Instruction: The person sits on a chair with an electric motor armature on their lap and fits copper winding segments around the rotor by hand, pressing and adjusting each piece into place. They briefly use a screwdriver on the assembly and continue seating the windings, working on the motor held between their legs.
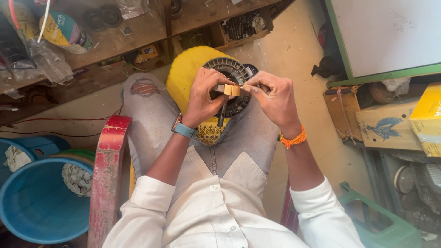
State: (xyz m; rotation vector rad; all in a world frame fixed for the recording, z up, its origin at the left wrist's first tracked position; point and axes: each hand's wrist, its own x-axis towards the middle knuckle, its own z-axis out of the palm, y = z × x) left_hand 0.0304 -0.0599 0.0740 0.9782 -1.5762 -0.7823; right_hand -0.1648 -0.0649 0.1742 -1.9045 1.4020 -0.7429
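- The left hand (202, 98) grasps a small wooden block (228, 89) against the round motor stator (232, 78).
- The right hand (274, 98) pinches a thin tool at the block's right edge, above the yellow stool (183, 73).

Soft, even daylight fills my view, brightest on the pale floor (294, 50) beyond my knees, with only faint shadows under my hands, no harsh glare, sharp focus centrally, and wide-angle bending near the frame's edges.

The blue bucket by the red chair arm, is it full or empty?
Nearly empty. The blue bucket shows bare blue inside, with only a wad of crumpled paper at its upper rim.
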